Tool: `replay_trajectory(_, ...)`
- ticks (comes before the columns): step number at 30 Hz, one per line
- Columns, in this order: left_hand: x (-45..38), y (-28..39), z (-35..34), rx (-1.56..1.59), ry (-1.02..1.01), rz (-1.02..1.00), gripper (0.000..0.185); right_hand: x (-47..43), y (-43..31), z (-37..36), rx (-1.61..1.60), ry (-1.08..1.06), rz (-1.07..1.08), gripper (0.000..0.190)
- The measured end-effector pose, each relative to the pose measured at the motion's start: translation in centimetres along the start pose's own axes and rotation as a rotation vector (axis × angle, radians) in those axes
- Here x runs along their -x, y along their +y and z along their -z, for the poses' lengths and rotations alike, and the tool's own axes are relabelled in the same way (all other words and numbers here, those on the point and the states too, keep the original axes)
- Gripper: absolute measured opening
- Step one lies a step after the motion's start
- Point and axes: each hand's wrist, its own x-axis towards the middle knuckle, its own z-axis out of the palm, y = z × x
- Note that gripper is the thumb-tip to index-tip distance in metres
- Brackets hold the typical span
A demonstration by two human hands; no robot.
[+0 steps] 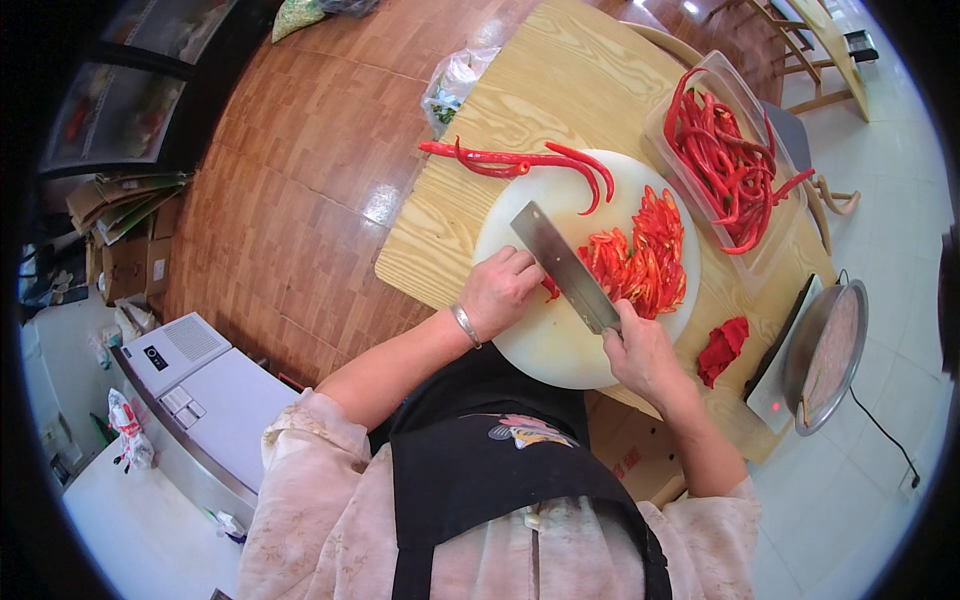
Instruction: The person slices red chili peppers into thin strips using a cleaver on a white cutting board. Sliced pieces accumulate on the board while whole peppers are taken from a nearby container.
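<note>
My right hand (637, 349) grips the handle of a steel cleaver (566, 266), whose wide blade slants across a round white cutting board (510, 356). Left of the blade, my left hand (504, 289) has its fingers curled on a red chili pepper (551, 288). Only a short end of that pepper shows; the fingers and blade hide the rest. On the blade's right lies a heap of sliced red chili (645, 262). Long whole red chilies (487, 157) lie at the board's far edge, partly on the wooden table (420, 232).
A clear plastic tub (739, 259) of whole red chilies stands at the far right. A crumpled red cloth (724, 349) lies right of the board. Beyond it, a metal bowl (862, 352) sits on a scale (776, 397). A plastic bag (457, 82) is beside the table's far-left edge.
</note>
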Motion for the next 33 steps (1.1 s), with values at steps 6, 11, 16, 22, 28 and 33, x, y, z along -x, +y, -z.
replay_trajectory(6,0.0,-0.2,-0.3,0.026,0.005,-0.046,0.019,-2.0,0.4,-3.2,-0.062,0.068,0.003,0.025)
replay_trajectory(11,0.4,-0.7,-0.5,0.002,-0.005,-0.066,0.019,-1.5,-0.4,-1.4,-0.031,0.066,0.041,0.025)
replay_trajectory(16,0.1,-0.6,-0.3,0.018,-0.018,-0.087,0.019,-1.1,-0.7,-0.7,-0.06,-0.034,-0.034,0.025)
replay_trajectory(22,-0.2,-0.3,-0.4,0.028,0.036,-0.089,0.018,-2.7,1.2,-4.4,-0.28,0.143,-0.009,0.031)
replay_trajectory(28,-0.4,-0.2,-0.7,0.014,0.016,-0.02,0.017,-0.8,0.8,-2.4,-0.207,0.043,-0.071,0.035)
replay_trajectory(33,-0.9,-0.2,-0.7,0.047,0.022,-0.033,0.016,-2.1,0.4,-4.8,-0.349,0.184,-0.071,0.036)
